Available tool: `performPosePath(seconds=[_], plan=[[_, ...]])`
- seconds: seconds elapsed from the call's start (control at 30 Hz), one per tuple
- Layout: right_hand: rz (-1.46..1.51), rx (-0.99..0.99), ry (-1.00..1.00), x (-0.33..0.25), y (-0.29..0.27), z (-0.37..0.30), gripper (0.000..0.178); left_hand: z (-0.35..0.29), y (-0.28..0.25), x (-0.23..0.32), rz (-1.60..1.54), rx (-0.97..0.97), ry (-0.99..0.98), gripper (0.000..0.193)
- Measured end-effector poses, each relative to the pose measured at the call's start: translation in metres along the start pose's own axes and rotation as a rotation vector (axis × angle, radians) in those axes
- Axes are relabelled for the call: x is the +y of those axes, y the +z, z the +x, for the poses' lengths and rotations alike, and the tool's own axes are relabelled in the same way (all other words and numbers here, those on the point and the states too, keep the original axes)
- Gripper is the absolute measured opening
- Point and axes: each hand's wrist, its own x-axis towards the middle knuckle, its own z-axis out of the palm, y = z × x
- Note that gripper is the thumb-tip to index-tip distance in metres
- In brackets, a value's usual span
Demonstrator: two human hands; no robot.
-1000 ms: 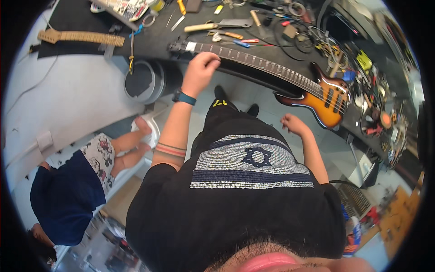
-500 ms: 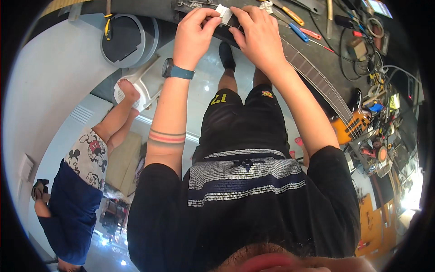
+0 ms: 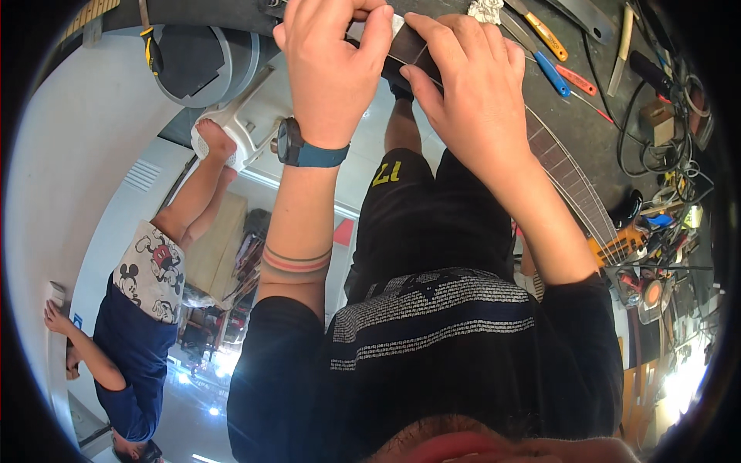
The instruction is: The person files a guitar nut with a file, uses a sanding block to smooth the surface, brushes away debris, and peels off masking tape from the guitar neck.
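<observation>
A guitar neck [image 3: 567,166], dark and fretted, runs from beneath my hands toward an orange guitar body [image 3: 617,245] at the right. My right hand [image 3: 475,92] grips the neck, its thumb along the near edge and its fingers bent over the fretboard. Left of it, my left hand [image 3: 332,77] is closed, with thumb and forefinger pinched above the neck. A small white piece [image 3: 397,25] shows between the two hands, beside the left thumb. Whether the left fingers hold it is hidden.
The dark workbench [image 3: 567,127] carries a yellow-handled tool [image 3: 546,35], a blue-handled tool [image 3: 552,73], a red-handled screwdriver [image 3: 577,79] and tangled cables [image 3: 679,147]. A round grey bin [image 3: 247,65] and a white stool [image 3: 243,139] stand at left, near another person [image 3: 143,332].
My hands appear larger and lower in view. The left hand has turned, covering more of the white piece. At left, the other person's hand has risen to the wall.
</observation>
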Motion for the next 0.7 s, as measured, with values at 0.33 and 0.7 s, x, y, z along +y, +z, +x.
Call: performPosePath(seconds=[0.33,0.7], plan=[[0.052,-0.029,-0.008,0.019,0.008,-0.001,0.058,-0.010,0.014,0.011,0.199,0.096,-0.076,0.007],[0.064,-0.039,-0.021,0.021,0.006,0.000,0.058,-0.013,0.016,0.021,0.190,0.121,-0.164,0.004]])
